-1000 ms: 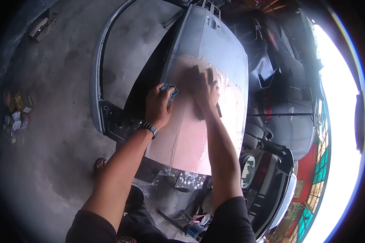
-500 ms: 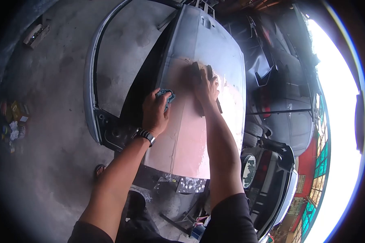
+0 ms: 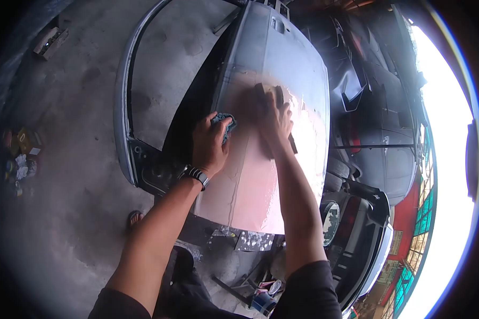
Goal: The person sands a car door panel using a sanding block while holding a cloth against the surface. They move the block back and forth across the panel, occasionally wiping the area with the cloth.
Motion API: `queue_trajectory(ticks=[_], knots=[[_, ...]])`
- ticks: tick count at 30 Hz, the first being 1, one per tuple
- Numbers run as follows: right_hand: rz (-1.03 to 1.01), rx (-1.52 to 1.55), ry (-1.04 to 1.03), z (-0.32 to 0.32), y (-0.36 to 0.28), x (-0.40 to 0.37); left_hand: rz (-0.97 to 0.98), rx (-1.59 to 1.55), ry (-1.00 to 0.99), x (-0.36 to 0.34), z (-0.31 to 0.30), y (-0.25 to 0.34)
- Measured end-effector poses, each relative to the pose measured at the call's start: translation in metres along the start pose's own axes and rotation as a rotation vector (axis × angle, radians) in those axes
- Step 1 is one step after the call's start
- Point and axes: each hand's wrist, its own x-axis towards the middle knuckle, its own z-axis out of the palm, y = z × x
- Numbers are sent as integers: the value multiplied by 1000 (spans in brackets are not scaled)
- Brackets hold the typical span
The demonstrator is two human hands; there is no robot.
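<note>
A car door point(image 3: 282, 50) lies flat before me, grey at its far end and covered with a pinkish, wet-looking coat point(image 3: 253, 196) at the near end. My right hand point(image 3: 275, 119) is closed over a dark, long sanding block point(image 3: 294, 144), pressing it onto the coated panel; the palm hides most of it. At the door's left edge, my left hand point(image 3: 210, 143) grips a crumpled blue-green cloth point(image 3: 224, 125) and rests by the panel. A watch point(image 3: 194, 176) is on the left wrist.
The door's window frame point(image 3: 123, 106) reaches out to the left over the concrete floor. Parked cars point(image 3: 375, 111) and a side mirror point(image 3: 331, 220) stand close on the right. A box point(image 3: 51, 43) and litter point(image 3: 24, 154) lie at the far left.
My right hand has slid the sanding block slightly towards me along the panel. The left hand keeps its hold on the cloth. The whole view has shifted a little.
</note>
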Motion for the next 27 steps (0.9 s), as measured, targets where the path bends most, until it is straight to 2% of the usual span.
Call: queue_trajectory(ticks=[1,4,6,8,9,10,11,13,14,18,21,25,26,27], knots=[[48,-19,-2,4,-1,29,1,-3,9,4,3,-1],[64,45,-46,3,-5,23,-2,-6,-16,-6,-2,1],[-20,23,-64,-14,-11,-51,10,-4,-17,-3,-4,0],[-120,-8,70,0,-1,-140,35,-35,12,-4,0,-2],[-92,40,-16,-17,-8,-177,43,-47,29,-2,1,-3],[-77,-63,-64,-18,-9,-203,50,-69,52,-1,1,-3],[-83,-44,-82,-21,-8,-208,41,-65,46,0,2,-2],[-84,-1,-67,-21,-10,-172,19,-41,27,-1,-1,-1],[-138,-25,50,-14,-5,-134,14,-41,9,-4,-4,1],[39,12,-30,7,12,31,0,-30,20,4,1,0],[24,83,-72,5,19,31,-6,-29,7,-5,-1,4],[-86,-7,11,-9,9,-126,36,-36,3,2,-6,5],[-50,17,-94,-15,7,-164,43,-38,11,1,-4,3],[-95,-16,-66,-5,15,-198,43,-31,21,0,-2,-1]])
